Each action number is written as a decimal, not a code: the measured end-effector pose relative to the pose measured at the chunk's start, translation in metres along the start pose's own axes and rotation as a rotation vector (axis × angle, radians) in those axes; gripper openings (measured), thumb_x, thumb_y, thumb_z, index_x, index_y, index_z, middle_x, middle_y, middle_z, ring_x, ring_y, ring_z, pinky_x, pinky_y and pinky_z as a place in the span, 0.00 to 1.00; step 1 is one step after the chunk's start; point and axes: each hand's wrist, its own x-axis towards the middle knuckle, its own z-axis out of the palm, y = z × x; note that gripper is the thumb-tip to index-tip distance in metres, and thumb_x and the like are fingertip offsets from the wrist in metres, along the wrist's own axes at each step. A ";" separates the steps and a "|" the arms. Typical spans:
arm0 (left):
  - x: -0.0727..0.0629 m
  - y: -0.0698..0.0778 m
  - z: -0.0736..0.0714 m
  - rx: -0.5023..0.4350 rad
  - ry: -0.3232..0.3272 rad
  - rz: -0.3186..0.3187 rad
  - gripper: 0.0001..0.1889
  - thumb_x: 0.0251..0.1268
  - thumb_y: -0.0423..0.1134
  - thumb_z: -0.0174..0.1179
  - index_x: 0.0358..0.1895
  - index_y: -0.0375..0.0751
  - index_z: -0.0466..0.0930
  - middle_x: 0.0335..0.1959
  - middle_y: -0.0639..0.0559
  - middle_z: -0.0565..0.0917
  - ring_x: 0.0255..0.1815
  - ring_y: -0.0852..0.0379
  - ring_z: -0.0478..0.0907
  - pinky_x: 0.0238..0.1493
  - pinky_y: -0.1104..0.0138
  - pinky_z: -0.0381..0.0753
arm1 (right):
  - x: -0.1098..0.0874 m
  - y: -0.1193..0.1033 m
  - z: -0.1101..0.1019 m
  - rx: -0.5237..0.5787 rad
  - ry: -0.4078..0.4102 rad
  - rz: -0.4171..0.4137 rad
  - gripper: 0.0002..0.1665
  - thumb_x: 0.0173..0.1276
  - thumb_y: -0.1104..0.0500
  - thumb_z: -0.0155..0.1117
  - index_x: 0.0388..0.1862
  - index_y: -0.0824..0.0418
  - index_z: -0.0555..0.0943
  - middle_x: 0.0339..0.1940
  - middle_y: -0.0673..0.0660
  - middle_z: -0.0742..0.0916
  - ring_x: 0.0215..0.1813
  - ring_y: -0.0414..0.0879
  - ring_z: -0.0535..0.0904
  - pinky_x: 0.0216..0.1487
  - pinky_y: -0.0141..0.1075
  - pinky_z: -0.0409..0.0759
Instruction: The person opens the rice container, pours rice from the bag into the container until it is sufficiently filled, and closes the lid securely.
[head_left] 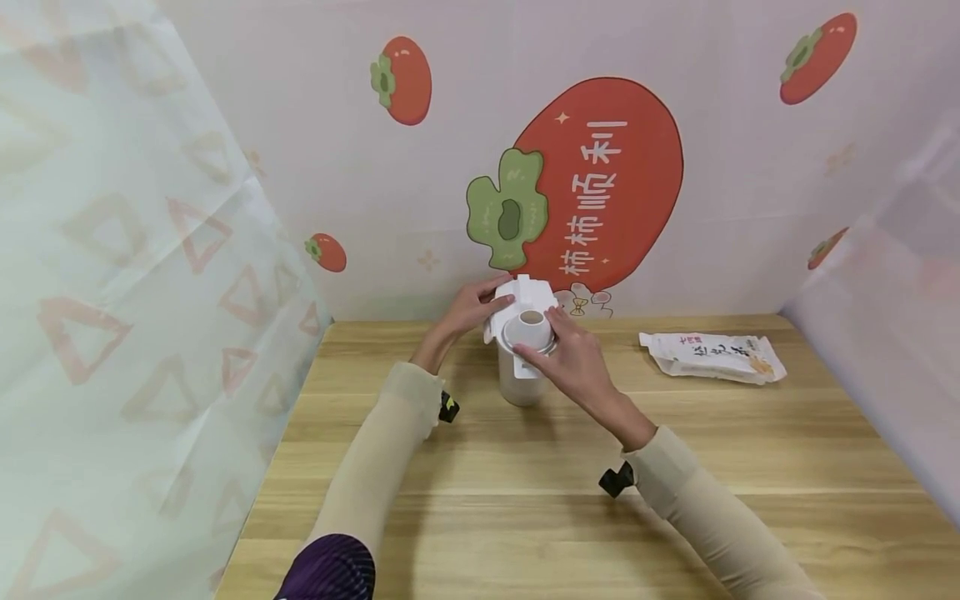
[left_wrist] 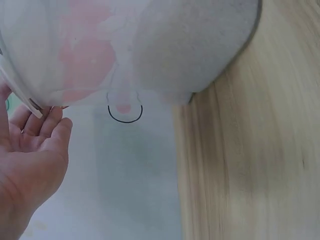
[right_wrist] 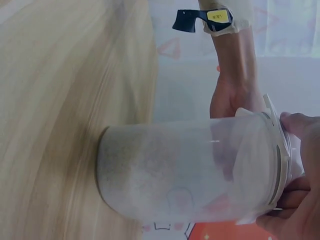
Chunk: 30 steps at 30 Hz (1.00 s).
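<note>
A clear, round canister [head_left: 519,390] stands upright on the table close to the back wall. Its lower part holds pale, fine grain [right_wrist: 132,170], as the right wrist view shows. On its top sits a white lid [head_left: 528,292] with a round raised part [head_left: 528,337] that has an opening. My left hand [head_left: 467,310] holds the lid's left edge, thumb on top and fingers bent below the rim [left_wrist: 22,95]. From the right, my right hand [head_left: 577,365] grips round the raised part with thumb and fingers.
A white printed packet [head_left: 712,357] lies flat on the wooden table [head_left: 510,500], to the right of the canister. Behind stands a wall sheet [head_left: 427,208] with persimmon prints. Pale sheets also hang along the left and right sides.
</note>
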 end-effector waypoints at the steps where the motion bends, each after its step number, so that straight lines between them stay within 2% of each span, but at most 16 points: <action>1: -0.001 0.000 0.000 0.010 0.010 0.003 0.30 0.76 0.46 0.67 0.77 0.46 0.74 0.79 0.48 0.72 0.80 0.51 0.68 0.77 0.61 0.71 | 0.000 0.001 -0.001 0.008 -0.013 0.000 0.47 0.63 0.43 0.82 0.68 0.74 0.79 0.70 0.73 0.81 0.71 0.67 0.78 0.64 0.60 0.82; 5: -0.005 -0.002 0.000 0.066 0.042 0.034 0.30 0.76 0.49 0.67 0.77 0.48 0.74 0.78 0.51 0.73 0.80 0.51 0.68 0.78 0.61 0.69 | 0.003 0.007 -0.007 0.037 -0.070 0.014 0.49 0.64 0.42 0.81 0.72 0.73 0.76 0.72 0.72 0.80 0.70 0.66 0.79 0.66 0.57 0.81; 9: -0.011 -0.004 -0.001 0.132 0.071 0.075 0.30 0.76 0.49 0.66 0.76 0.46 0.75 0.77 0.52 0.74 0.80 0.51 0.69 0.79 0.61 0.68 | 0.007 0.016 -0.014 0.068 -0.139 0.010 0.51 0.64 0.41 0.80 0.75 0.71 0.75 0.71 0.70 0.81 0.67 0.64 0.82 0.65 0.57 0.83; 12: -0.017 -0.003 -0.001 0.148 0.090 0.068 0.30 0.75 0.49 0.66 0.76 0.45 0.75 0.77 0.53 0.74 0.80 0.50 0.68 0.80 0.59 0.67 | 0.011 0.024 -0.020 0.106 -0.200 0.001 0.49 0.64 0.42 0.80 0.76 0.67 0.75 0.68 0.69 0.83 0.58 0.60 0.85 0.58 0.55 0.85; 14: -0.020 -0.002 -0.001 0.155 0.099 0.045 0.31 0.74 0.51 0.66 0.76 0.47 0.74 0.77 0.55 0.74 0.80 0.51 0.67 0.80 0.58 0.66 | 0.014 0.032 -0.024 0.140 -0.242 0.002 0.48 0.64 0.43 0.81 0.76 0.65 0.75 0.65 0.67 0.86 0.54 0.58 0.84 0.55 0.55 0.85; 16: -0.023 0.000 -0.001 0.178 0.109 0.034 0.33 0.73 0.53 0.66 0.77 0.48 0.74 0.77 0.56 0.73 0.81 0.51 0.67 0.80 0.57 0.66 | 0.018 0.038 -0.029 0.170 -0.282 0.013 0.47 0.65 0.44 0.81 0.76 0.64 0.75 0.63 0.67 0.87 0.54 0.58 0.83 0.56 0.57 0.84; 20: -0.029 0.004 0.000 0.261 0.132 0.052 0.35 0.73 0.56 0.66 0.77 0.43 0.73 0.78 0.52 0.73 0.81 0.50 0.67 0.80 0.57 0.66 | 0.025 0.051 -0.039 0.200 -0.346 0.029 0.46 0.66 0.46 0.80 0.77 0.62 0.75 0.67 0.65 0.85 0.69 0.62 0.80 0.68 0.63 0.78; 22: -0.032 0.005 0.001 0.308 0.151 0.066 0.36 0.72 0.57 0.65 0.76 0.40 0.73 0.77 0.50 0.73 0.80 0.49 0.68 0.79 0.57 0.67 | 0.029 0.058 -0.041 0.235 -0.372 0.018 0.44 0.67 0.48 0.79 0.77 0.63 0.75 0.69 0.64 0.83 0.73 0.63 0.77 0.72 0.63 0.74; 25: -0.036 0.005 0.003 0.351 0.177 0.075 0.37 0.72 0.58 0.66 0.75 0.39 0.73 0.76 0.49 0.74 0.79 0.47 0.69 0.78 0.56 0.69 | 0.035 0.070 -0.043 0.324 -0.412 -0.019 0.42 0.69 0.54 0.78 0.78 0.64 0.73 0.75 0.63 0.79 0.76 0.59 0.74 0.77 0.55 0.70; 27: -0.040 0.005 0.003 0.375 0.195 0.081 0.37 0.71 0.59 0.66 0.74 0.38 0.74 0.75 0.48 0.75 0.78 0.46 0.70 0.77 0.55 0.71 | 0.038 0.078 -0.043 0.385 -0.437 -0.042 0.41 0.70 0.58 0.76 0.79 0.64 0.72 0.79 0.61 0.76 0.76 0.55 0.71 0.80 0.44 0.68; 30: -0.046 0.006 0.005 0.408 0.201 0.101 0.36 0.71 0.58 0.67 0.73 0.37 0.75 0.74 0.47 0.76 0.77 0.45 0.71 0.77 0.54 0.71 | 0.040 0.091 -0.043 0.425 -0.447 -0.088 0.41 0.71 0.62 0.73 0.80 0.64 0.70 0.80 0.61 0.74 0.71 0.50 0.69 0.77 0.27 0.65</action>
